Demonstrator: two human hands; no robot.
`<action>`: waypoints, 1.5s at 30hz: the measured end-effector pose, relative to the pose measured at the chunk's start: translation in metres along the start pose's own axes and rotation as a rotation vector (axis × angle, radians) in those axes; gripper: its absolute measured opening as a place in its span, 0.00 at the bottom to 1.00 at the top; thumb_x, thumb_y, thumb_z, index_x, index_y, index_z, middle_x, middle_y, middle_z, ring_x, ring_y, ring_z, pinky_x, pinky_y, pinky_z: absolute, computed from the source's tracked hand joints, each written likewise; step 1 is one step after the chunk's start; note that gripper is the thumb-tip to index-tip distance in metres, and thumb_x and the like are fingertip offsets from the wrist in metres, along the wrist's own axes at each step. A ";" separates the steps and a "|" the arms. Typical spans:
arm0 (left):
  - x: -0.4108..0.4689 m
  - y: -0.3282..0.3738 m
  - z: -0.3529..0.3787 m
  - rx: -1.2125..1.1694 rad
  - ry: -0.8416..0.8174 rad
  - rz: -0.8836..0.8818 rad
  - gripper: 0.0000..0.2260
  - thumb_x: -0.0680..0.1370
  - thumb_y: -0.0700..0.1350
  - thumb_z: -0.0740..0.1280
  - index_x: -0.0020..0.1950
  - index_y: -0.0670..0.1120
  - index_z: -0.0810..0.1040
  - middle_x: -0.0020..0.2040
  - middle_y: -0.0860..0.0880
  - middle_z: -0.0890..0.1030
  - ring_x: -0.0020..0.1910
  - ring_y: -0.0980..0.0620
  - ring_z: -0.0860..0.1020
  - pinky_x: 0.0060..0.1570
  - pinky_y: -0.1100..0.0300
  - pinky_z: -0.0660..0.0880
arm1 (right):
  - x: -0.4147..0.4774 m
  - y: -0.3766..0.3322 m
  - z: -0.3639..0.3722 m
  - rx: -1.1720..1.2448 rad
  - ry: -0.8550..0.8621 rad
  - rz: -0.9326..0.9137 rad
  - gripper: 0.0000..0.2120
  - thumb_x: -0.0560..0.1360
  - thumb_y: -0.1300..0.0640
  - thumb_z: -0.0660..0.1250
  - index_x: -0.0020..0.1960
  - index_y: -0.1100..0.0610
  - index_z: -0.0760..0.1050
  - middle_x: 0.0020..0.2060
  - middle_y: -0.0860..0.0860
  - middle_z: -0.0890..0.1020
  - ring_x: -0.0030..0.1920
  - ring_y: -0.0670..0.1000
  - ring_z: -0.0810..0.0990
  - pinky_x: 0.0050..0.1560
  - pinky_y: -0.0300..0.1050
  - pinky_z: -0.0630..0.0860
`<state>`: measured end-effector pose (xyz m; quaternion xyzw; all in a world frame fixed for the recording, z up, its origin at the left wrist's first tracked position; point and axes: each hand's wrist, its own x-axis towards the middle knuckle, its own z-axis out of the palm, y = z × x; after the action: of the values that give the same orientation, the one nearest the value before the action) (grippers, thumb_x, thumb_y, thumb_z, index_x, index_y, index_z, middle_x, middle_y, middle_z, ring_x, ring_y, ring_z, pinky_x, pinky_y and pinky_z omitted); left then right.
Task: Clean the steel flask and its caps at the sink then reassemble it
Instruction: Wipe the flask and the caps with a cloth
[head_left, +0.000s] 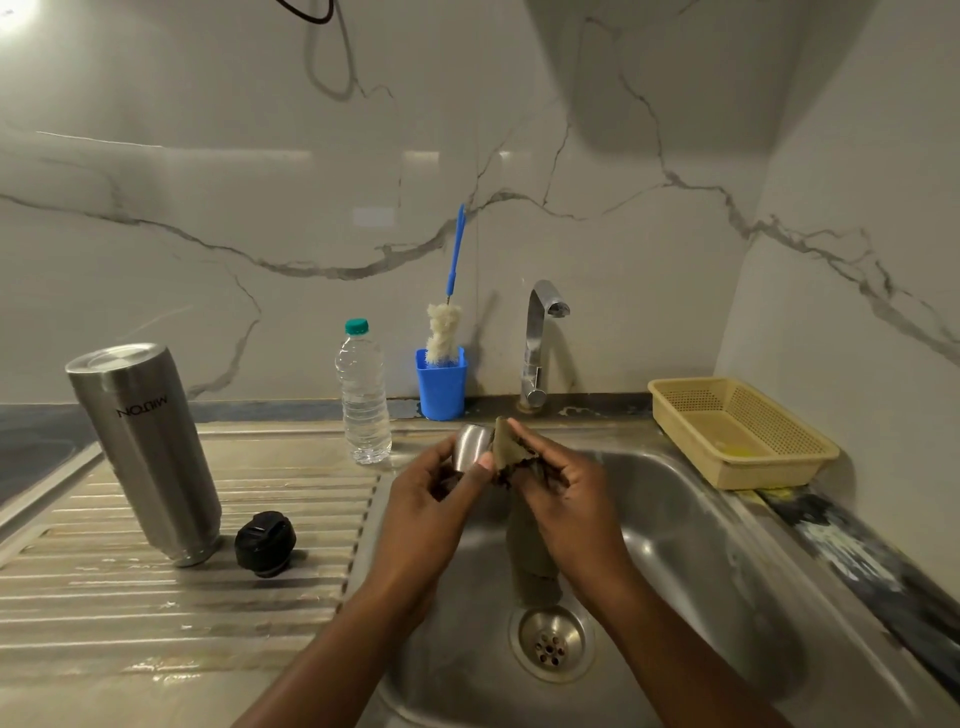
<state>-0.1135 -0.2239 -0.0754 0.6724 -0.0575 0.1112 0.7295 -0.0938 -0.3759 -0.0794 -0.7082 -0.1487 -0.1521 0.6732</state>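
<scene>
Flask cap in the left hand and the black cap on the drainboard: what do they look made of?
Flask cap: seemingly brushed stainless steel, grey satin sheen with soft highlights. Black cap: probably moulded plastic, matte, ridged top without gleam.

**Steel drainboard and sink ledge**

The ribbed steel drainboard (156, 597) lies left of the sink basin (701, 545). On it the steel flask (145, 447) stands upside down, its lettering inverted. A black cap (265, 543) lies just beside the flask's lower end. A clear water bottle (363, 400) stands at the board's back edge. On the ledge behind, a blue holder (441, 389) carries a bottle brush (444, 332), near the tap (535, 353). A beige basket (675, 400) sits at the basin's right rim, and something yellow, possibly soap, lies in it.
</scene>
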 end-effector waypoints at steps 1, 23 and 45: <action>-0.001 0.001 0.000 -0.002 -0.013 -0.007 0.12 0.82 0.46 0.70 0.65 0.54 0.82 0.56 0.53 0.88 0.58 0.54 0.85 0.61 0.52 0.81 | 0.000 -0.001 0.000 0.010 -0.007 -0.036 0.21 0.79 0.65 0.71 0.70 0.50 0.80 0.65 0.43 0.83 0.67 0.41 0.80 0.68 0.41 0.77; 0.000 0.006 0.000 -0.254 -0.143 -0.202 0.13 0.84 0.46 0.64 0.62 0.40 0.83 0.59 0.39 0.86 0.62 0.40 0.83 0.66 0.47 0.79 | 0.001 -0.020 -0.013 0.095 -0.112 -0.031 0.15 0.84 0.64 0.62 0.63 0.52 0.82 0.56 0.43 0.86 0.59 0.42 0.83 0.56 0.36 0.78; 0.006 -0.003 -0.011 -0.048 -0.115 -0.112 0.15 0.80 0.50 0.70 0.63 0.45 0.84 0.58 0.44 0.87 0.62 0.45 0.83 0.70 0.40 0.75 | -0.002 -0.007 0.000 0.066 -0.079 0.003 0.19 0.83 0.60 0.66 0.71 0.45 0.78 0.64 0.40 0.83 0.66 0.41 0.80 0.65 0.41 0.78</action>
<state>-0.1074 -0.2122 -0.0775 0.6620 -0.0643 0.0299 0.7462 -0.0980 -0.3759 -0.0740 -0.6911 -0.1790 -0.1178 0.6902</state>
